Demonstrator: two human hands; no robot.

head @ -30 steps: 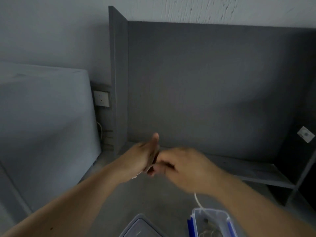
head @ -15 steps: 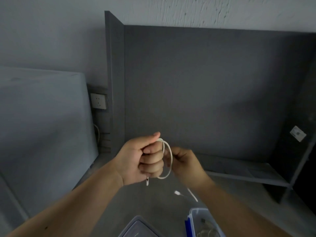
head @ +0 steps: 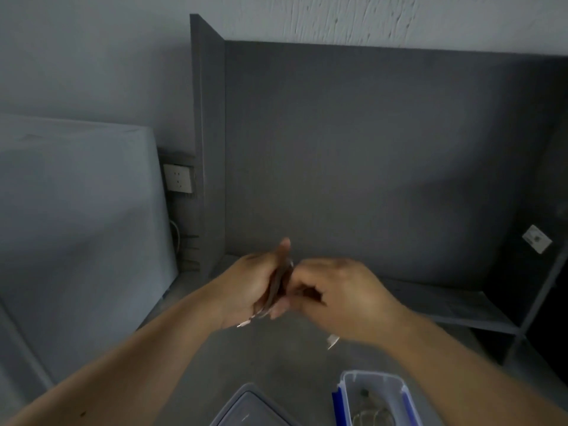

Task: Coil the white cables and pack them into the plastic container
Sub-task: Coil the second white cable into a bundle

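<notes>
My left hand (head: 258,287) and my right hand (head: 341,293) meet above the grey desk, both blurred by motion. The white cable (head: 278,287) is wound around my left hand's fingers and shows only as a dim band between the two hands. One plug end (head: 243,325) pokes out below my left palm. The other plug end (head: 332,341) dangles beneath my right hand, which pinches the cable. The clear plastic container (head: 345,392) with blue clips stands at the bottom right, with coiled cable inside it.
The container's lid (head: 246,404) lies left of it at the bottom edge. A dark grey partition (head: 368,155) backs the desk, with a low shelf (head: 461,312) on the right. A wall socket (head: 178,178) sits left of the partition.
Half a second ago the cable loop stood open between my hands. My right hand has since swung over against my left hand, and the loose plug end has risen off the desk.
</notes>
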